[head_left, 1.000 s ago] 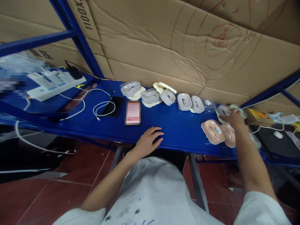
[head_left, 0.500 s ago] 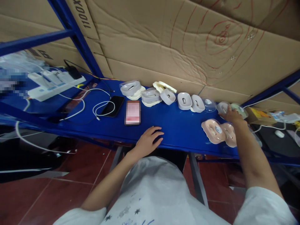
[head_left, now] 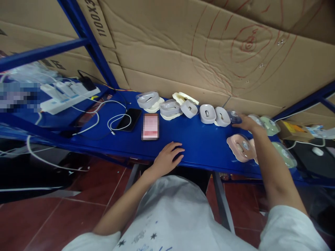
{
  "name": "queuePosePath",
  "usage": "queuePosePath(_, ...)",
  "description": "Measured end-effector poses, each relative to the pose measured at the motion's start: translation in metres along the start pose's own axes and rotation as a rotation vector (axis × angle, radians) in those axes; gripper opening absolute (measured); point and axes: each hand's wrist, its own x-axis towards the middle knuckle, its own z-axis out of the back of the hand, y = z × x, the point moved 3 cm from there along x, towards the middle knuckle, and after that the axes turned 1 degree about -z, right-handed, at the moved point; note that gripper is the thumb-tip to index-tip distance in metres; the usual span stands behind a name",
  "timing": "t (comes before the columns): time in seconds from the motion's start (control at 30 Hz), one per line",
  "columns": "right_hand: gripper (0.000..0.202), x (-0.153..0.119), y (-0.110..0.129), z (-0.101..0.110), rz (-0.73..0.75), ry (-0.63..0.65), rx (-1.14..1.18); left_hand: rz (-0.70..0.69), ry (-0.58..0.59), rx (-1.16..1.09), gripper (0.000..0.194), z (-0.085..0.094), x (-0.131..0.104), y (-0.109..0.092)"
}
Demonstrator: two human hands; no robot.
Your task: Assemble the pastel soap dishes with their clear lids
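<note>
My left hand (head_left: 169, 158) rests with spread fingers on the front edge of the blue table (head_left: 193, 139), holding nothing. At the back right, my right hand (head_left: 246, 122) reaches to a clear plastic cover (head_left: 233, 116); its fingertips touch the cover's right side, and their grip is hard to make out. Left of the cover stand two pale grey oval dishes (head_left: 207, 113). Nearer the front, a pink dish under a clear lid (head_left: 241, 147) lies left of my right forearm. Green lidded dishes (head_left: 269, 126) are to the right of my hand.
More grey dishes (head_left: 170, 108) and cream pieces (head_left: 185, 97) line the back. A phone with a lit screen (head_left: 150, 127), a black phone (head_left: 129, 119) and white cables lie left. A power strip (head_left: 70, 101) is far left, a small carton (head_left: 294, 130) far right.
My right hand has moved left, from the pale dish near the green ones to the clear cover. My left hand stays at the table edge. The view has shifted slightly.
</note>
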Motion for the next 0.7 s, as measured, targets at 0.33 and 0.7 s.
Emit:
queuePosePath(0.33,0.065,-0.061,0.030,0.001,0.104,0.017,0.049,0.005,0.124,0.082,0.034,0.002,0.029,-0.009)
queuePosePath(0.7,0.051,-0.054,0.129,-0.024,0.145,-0.210,-0.138,-0.103,0.317,0.334,0.059,-0.055,0.188,-0.023)
